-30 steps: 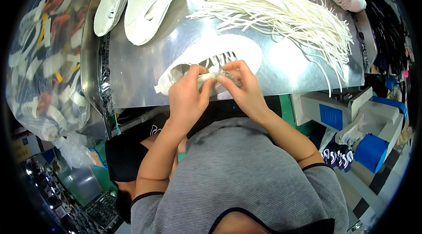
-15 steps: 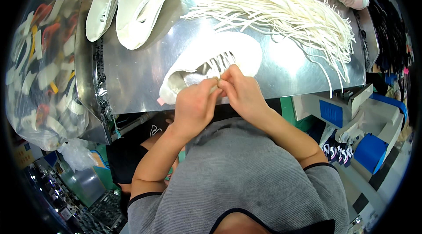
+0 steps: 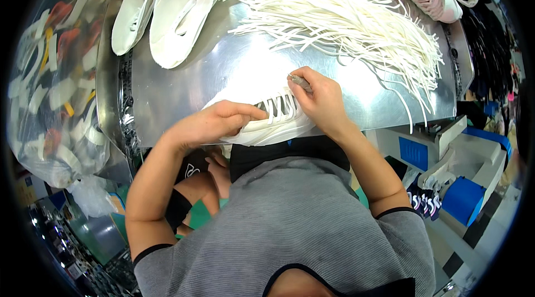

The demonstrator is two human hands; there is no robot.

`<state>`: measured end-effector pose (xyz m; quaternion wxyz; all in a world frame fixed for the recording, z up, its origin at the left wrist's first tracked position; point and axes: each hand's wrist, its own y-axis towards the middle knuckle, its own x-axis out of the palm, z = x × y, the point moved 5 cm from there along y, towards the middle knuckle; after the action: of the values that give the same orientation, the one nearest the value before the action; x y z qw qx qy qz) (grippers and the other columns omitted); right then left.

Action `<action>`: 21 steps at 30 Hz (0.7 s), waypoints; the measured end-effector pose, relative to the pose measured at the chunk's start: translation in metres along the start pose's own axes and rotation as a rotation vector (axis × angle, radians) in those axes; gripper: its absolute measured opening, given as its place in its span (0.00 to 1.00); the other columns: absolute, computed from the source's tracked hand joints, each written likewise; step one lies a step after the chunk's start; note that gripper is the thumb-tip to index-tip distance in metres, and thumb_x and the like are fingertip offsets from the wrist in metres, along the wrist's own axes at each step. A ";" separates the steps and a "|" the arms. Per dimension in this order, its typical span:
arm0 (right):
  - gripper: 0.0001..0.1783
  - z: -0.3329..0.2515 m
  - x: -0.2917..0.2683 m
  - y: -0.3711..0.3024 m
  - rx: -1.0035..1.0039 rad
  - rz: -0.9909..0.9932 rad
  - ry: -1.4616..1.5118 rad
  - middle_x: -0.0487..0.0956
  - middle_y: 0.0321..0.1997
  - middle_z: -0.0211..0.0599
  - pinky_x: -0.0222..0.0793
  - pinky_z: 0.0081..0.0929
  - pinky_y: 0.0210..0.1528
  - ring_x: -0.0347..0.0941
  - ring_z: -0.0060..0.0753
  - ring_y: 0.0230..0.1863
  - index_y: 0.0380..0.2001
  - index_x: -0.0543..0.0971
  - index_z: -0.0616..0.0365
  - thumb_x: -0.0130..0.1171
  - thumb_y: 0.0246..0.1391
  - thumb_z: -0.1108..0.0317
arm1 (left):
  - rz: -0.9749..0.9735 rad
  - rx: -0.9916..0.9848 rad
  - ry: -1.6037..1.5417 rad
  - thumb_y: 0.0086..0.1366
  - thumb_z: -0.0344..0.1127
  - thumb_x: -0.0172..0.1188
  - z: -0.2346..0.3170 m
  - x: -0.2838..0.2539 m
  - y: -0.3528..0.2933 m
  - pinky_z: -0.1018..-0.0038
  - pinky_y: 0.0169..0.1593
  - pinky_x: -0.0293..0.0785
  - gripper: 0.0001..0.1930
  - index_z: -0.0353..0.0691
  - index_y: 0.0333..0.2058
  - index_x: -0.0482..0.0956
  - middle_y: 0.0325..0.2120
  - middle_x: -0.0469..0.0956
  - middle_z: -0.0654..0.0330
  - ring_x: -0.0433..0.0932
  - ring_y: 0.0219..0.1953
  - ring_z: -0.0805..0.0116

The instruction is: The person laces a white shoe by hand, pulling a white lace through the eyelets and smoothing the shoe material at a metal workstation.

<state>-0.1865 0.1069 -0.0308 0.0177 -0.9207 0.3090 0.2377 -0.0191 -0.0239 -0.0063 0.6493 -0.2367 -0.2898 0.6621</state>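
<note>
- Far left, white shoes (image 3: 167, 46) sat on a metal table (image 3: 184, 90), their lacing too unclear to judge.
- A worker's left hand (image 3: 209, 124) lay over the heel end of another white shoe (image 3: 256, 136), index finger extended; whether it gripped could not be told.
- Rows of lace (image 3: 280, 108) already crossed that shoe, at the table's near edge; its finish was unclear.
- The right hand (image 3: 326, 99) gripped a small greyish tool (image 3: 301, 82) toward the toe.
- Far right, loose laces (image 3: 345, 12) lay piled, unthreaded.
</note>
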 end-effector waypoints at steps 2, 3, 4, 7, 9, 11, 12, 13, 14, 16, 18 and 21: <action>0.08 0.002 0.002 -0.001 0.023 -0.025 -0.086 0.81 0.29 0.43 0.72 0.27 0.31 0.78 0.38 0.27 0.36 0.79 0.61 0.60 0.56 0.68 | -0.019 0.023 0.051 0.67 0.29 0.51 0.006 0.000 0.000 0.79 0.40 0.72 0.14 0.35 0.49 0.79 0.34 0.81 0.62 0.73 0.34 0.79; 0.08 0.002 0.002 -0.001 0.021 -0.029 -0.085 0.81 0.29 0.43 0.72 0.27 0.31 0.78 0.38 0.27 0.36 0.79 0.61 0.60 0.56 0.68 | -0.015 0.022 0.048 0.67 0.29 0.51 0.006 0.003 0.003 0.79 0.40 0.72 0.14 0.35 0.49 0.79 0.34 0.81 0.62 0.73 0.34 0.79; 0.08 0.002 0.003 0.000 0.013 -0.046 -0.076 0.80 0.28 0.41 0.71 0.30 0.31 0.78 0.40 0.27 0.34 0.79 0.59 0.59 0.55 0.66 | 0.043 0.099 0.195 0.65 0.28 0.53 0.008 0.005 0.007 0.78 0.39 0.72 0.13 0.36 0.46 0.81 0.31 0.81 0.62 0.73 0.31 0.79; 0.08 0.000 0.002 0.001 -0.024 -0.102 -0.093 0.79 0.27 0.41 0.71 0.30 0.30 0.77 0.40 0.26 0.32 0.79 0.59 0.60 0.54 0.66 | 0.184 0.320 0.388 0.57 0.24 0.57 0.001 0.009 0.015 0.73 0.35 0.73 0.12 0.39 0.40 0.84 0.25 0.81 0.54 0.77 0.26 0.70; 0.08 -0.003 0.002 0.000 -0.058 -0.145 -0.123 0.79 0.27 0.41 0.71 0.28 0.29 0.77 0.38 0.26 0.32 0.79 0.60 0.61 0.53 0.66 | 0.239 0.425 0.997 0.52 0.21 0.56 -0.001 0.012 0.010 0.66 0.36 0.74 0.16 0.39 0.40 0.84 0.25 0.80 0.47 0.80 0.28 0.55; 0.09 -0.005 0.003 -0.002 -0.061 -0.215 -0.133 0.78 0.26 0.41 0.70 0.29 0.29 0.77 0.39 0.25 0.32 0.79 0.60 0.62 0.51 0.65 | 0.205 0.435 0.972 0.49 0.21 0.54 0.002 0.015 0.006 0.60 0.35 0.73 0.17 0.39 0.38 0.83 0.24 0.77 0.43 0.78 0.29 0.46; 0.09 -0.004 0.003 -0.001 -0.069 -0.215 -0.134 0.78 0.26 0.41 0.70 0.29 0.29 0.77 0.39 0.25 0.32 0.79 0.60 0.62 0.51 0.65 | 0.216 0.454 0.924 0.50 0.21 0.54 0.003 0.015 0.005 0.60 0.35 0.73 0.17 0.40 0.38 0.83 0.24 0.77 0.43 0.78 0.29 0.46; 0.08 -0.003 0.004 -0.001 -0.094 -0.213 -0.142 0.78 0.25 0.41 0.70 0.29 0.29 0.76 0.39 0.24 0.31 0.79 0.59 0.62 0.51 0.66 | 0.226 0.473 0.877 0.51 0.21 0.54 0.004 0.016 0.003 0.60 0.35 0.72 0.16 0.40 0.38 0.83 0.23 0.77 0.44 0.78 0.28 0.47; 0.08 -0.002 0.005 -0.001 -0.119 -0.209 -0.150 0.77 0.24 0.40 0.70 0.29 0.29 0.76 0.38 0.24 0.31 0.79 0.59 0.62 0.50 0.66 | 0.233 0.476 0.879 0.51 0.21 0.54 0.003 0.016 0.002 0.60 0.35 0.72 0.16 0.40 0.38 0.83 0.23 0.77 0.44 0.78 0.28 0.47; 0.07 -0.003 0.010 -0.001 -0.125 -0.213 -0.202 0.77 0.23 0.39 0.70 0.29 0.28 0.75 0.37 0.23 0.30 0.79 0.59 0.62 0.49 0.67 | 0.295 0.508 0.909 0.52 0.21 0.53 0.003 0.016 0.000 0.60 0.35 0.72 0.18 0.41 0.41 0.82 0.23 0.77 0.44 0.78 0.29 0.47; 0.07 -0.007 0.010 -0.001 -0.137 -0.218 -0.261 0.76 0.21 0.39 0.70 0.29 0.28 0.74 0.37 0.21 0.30 0.79 0.58 0.62 0.48 0.68 | 0.301 0.449 0.925 0.52 0.21 0.52 0.002 0.016 0.000 0.59 0.35 0.72 0.19 0.42 0.42 0.81 0.23 0.76 0.44 0.78 0.29 0.47; 0.07 -0.009 0.004 -0.004 -0.047 -0.195 -0.159 0.78 0.21 0.38 0.71 0.31 0.28 0.76 0.39 0.23 0.29 0.79 0.58 0.61 0.45 0.68 | 0.306 0.403 0.945 0.53 0.21 0.52 0.004 0.015 -0.001 0.59 0.35 0.72 0.20 0.44 0.44 0.81 0.23 0.76 0.45 0.77 0.29 0.47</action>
<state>-0.1775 0.1060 -0.0257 0.0434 -0.9248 0.2098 0.3144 -0.0221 -0.0097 -0.0020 0.6377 -0.4192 0.2048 0.6129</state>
